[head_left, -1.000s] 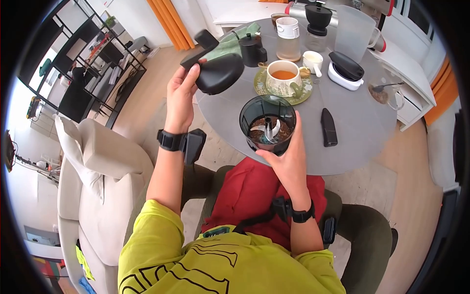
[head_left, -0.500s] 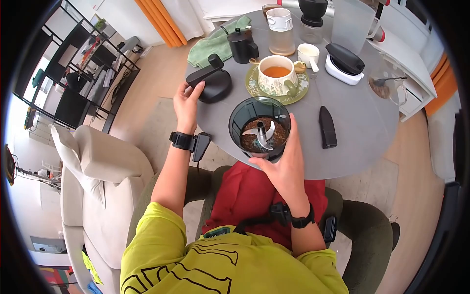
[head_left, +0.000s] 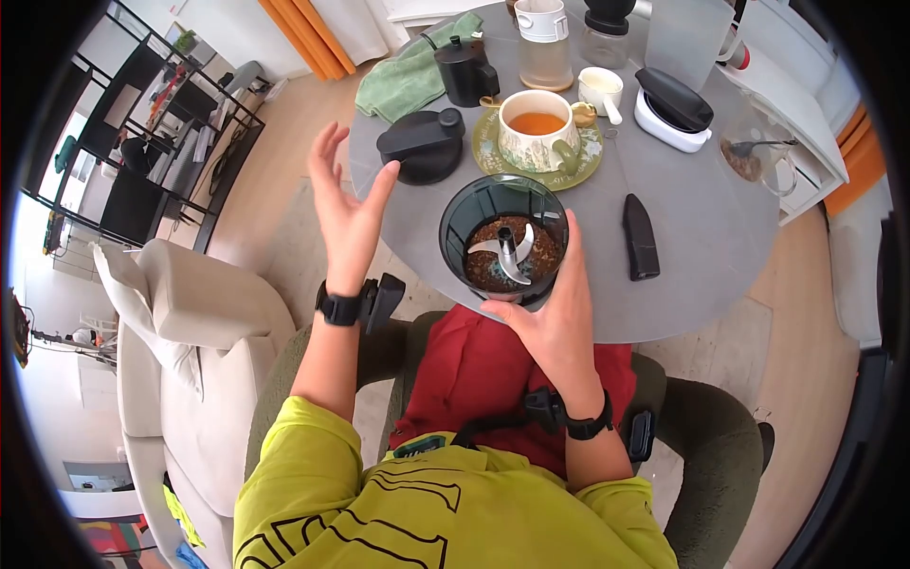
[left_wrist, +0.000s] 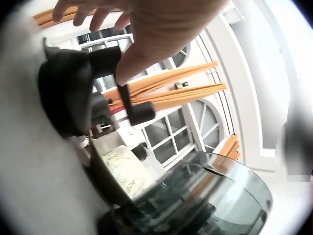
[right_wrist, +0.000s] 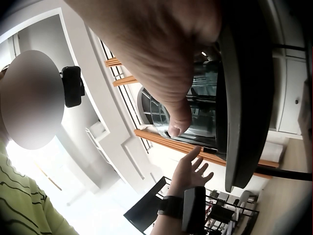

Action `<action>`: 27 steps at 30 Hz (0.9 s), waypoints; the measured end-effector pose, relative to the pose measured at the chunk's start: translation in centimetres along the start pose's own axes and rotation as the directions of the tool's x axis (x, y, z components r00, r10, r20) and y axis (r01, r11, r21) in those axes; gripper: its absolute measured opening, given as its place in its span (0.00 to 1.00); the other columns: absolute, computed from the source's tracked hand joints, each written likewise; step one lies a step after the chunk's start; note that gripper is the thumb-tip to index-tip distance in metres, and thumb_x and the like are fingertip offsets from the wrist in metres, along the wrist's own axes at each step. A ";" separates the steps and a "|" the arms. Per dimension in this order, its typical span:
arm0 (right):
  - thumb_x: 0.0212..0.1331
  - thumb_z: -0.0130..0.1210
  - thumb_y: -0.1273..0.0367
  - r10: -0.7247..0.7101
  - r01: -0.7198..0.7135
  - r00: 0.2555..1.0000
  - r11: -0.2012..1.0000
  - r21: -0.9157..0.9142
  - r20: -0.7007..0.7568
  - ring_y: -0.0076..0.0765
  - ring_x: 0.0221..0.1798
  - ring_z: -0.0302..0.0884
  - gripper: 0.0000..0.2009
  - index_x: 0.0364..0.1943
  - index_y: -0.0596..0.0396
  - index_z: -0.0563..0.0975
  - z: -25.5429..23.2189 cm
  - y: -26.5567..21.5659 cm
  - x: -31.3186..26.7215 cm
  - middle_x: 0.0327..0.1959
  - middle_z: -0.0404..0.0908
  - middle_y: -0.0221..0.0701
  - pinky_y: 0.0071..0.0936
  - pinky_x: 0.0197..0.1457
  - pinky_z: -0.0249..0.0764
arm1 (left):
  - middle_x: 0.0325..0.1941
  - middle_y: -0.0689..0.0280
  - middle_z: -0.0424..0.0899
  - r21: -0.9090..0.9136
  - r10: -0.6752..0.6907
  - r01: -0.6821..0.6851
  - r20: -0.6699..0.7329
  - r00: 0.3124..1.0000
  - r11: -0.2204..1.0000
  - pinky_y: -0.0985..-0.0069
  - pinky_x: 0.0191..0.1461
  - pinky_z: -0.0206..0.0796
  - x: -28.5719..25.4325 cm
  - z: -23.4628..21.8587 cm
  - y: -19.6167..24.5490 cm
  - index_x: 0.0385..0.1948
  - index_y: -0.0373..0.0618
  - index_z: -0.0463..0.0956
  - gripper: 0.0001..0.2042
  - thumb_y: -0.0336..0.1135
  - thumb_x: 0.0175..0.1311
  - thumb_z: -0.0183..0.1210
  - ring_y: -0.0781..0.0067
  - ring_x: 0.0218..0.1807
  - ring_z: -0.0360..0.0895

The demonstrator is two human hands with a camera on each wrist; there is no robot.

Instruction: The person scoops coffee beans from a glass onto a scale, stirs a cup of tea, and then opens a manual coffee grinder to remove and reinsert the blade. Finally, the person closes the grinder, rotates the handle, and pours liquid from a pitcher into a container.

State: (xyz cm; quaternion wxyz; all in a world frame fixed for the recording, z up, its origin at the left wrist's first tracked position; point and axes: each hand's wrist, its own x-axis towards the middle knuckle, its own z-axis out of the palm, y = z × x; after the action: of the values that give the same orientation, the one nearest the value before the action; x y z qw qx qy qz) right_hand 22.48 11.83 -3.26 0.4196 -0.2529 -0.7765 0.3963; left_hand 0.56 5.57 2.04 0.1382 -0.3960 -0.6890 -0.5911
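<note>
A clear grey chopper bowl [head_left: 526,199] stands by the table's near edge. Inside are curved metal blades [head_left: 510,258] over coarse brown bits [head_left: 540,248]. My right hand [head_left: 557,327] holds the bowl's right side, its thumb across the front; in the right wrist view the thumb [right_wrist: 180,120] lies along the clear wall. To the left, the black chopper lid [head_left: 420,147] with its crank handle sits on the table. My left hand [head_left: 346,223] is just left of the lid, fingers spread and holding nothing. The left wrist view shows the lid's crank [left_wrist: 139,111] below that hand.
Behind the bowl, a cup of amber tea [head_left: 537,128] stands on a green saucer [head_left: 588,156]. A black pot [head_left: 464,76] and green cloth [head_left: 403,81] lie farther left. A black handheld tool [head_left: 640,242], a white creamer [head_left: 600,93] and a white-and-black case [head_left: 671,114] are on the right.
My left hand has lowered the black lid onto the table beside the saucer, let go of it and drawn back with spread fingers. The right hand keeps its hold on the bowl.
</note>
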 end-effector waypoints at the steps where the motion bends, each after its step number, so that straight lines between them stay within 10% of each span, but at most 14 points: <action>1: 0.35 0.74 0.59 0.013 -0.013 1.000 1.000 0.024 -0.001 0.55 0.63 0.65 0.54 0.67 0.63 0.52 0.0 0.0 0.0 0.63 0.63 0.50 0.41 0.64 0.64 | 0.52 0.59 0.76 0.005 -0.006 0.006 0.002 1.000 1.000 0.59 0.68 0.51 -0.2 -0.6 1.3 0.54 0.41 0.69 0.26 0.31 0.53 0.67 0.61 0.67 0.62; 4: 0.34 0.74 0.63 0.022 -0.022 1.000 0.999 0.046 0.003 0.51 0.62 0.67 0.54 0.67 0.63 0.51 0.1 -0.1 0.0 0.61 0.65 0.49 0.39 0.63 0.65 | 0.52 0.62 0.76 0.079 0.194 -0.219 0.245 0.950 0.973 0.53 0.68 0.48 -0.6 -1.5 4.8 0.49 0.44 0.74 0.21 0.30 0.51 0.66 0.59 0.66 0.63; 6: 0.34 0.75 0.67 0.019 -0.019 1.000 0.999 0.040 0.005 0.47 0.61 0.69 0.55 0.68 0.63 0.50 0.1 -0.1 0.0 0.60 0.67 0.48 0.37 0.63 0.65 | 0.48 0.64 0.78 0.191 0.301 -0.490 0.588 0.751 0.850 0.54 0.69 0.47 -0.8 -1.3 6.9 0.45 0.46 0.77 0.17 0.29 0.49 0.65 0.58 0.64 0.66; 16: 0.32 0.75 0.61 0.040 -0.040 0.999 0.999 0.021 0.002 0.55 0.61 0.66 0.55 0.67 0.63 0.52 0.0 -0.3 0.0 0.62 0.64 0.50 0.41 0.62 0.66 | 0.38 0.68 0.79 -0.018 0.327 -0.598 0.850 0.413 0.801 0.69 0.51 0.57 0.4 0.9 8.2 0.37 0.47 0.81 0.11 0.29 0.50 0.64 0.66 0.50 0.71; 27: 0.33 0.75 0.60 -0.004 0.004 1.000 1.000 0.022 -0.008 0.57 0.61 0.66 0.55 0.67 0.63 0.52 0.1 0.0 0.1 0.62 0.63 0.51 0.42 0.61 0.65 | 0.32 0.69 0.77 0.011 0.332 -0.637 0.846 0.417 0.771 0.71 0.47 0.57 1.4 1.0 8.3 0.36 0.46 0.80 0.14 0.37 0.48 0.67 0.68 0.42 0.71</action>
State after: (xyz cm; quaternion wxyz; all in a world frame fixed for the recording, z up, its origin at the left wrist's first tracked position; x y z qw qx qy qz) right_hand 22.38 11.88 -3.28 0.4262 -0.2484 -0.7709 0.4030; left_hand 5.78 6.92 8.58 0.0419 -0.7735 -0.6139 -0.1517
